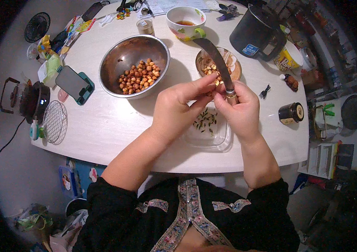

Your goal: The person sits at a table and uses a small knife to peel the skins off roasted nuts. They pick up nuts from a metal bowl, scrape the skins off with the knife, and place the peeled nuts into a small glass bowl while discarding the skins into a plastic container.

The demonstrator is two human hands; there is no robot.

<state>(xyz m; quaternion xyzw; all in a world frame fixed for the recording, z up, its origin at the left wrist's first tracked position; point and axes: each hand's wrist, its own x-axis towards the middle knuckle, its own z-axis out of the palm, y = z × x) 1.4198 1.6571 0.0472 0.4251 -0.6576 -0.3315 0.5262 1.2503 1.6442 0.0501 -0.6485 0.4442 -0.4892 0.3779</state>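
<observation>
My right hand (243, 105) is wrapped round the handle of a knife (216, 59), whose dark curved blade points up and away to the left. Close against it, my left hand (178, 103) pinches a small brown lotus seed, mostly hidden by the fingers. Just beyond both hands, a small plate (238, 72) holds split, pale and brown seeds. Below them sits a clear plastic container (218, 140) with thin green seed cores (203, 122) inside. To the left, a steel bowl (113, 56) contains many whole brown lotus seeds (138, 77).
A floral cup (178, 31) with brown liquid and a small clear cup (145, 27) stand at the back. Rightward are a dark jug (256, 31), a yellow tub (287, 59), a cable (265, 91) and a dark jar (291, 113). A phone on a stand (75, 84) and wire rack (54, 122) lie left.
</observation>
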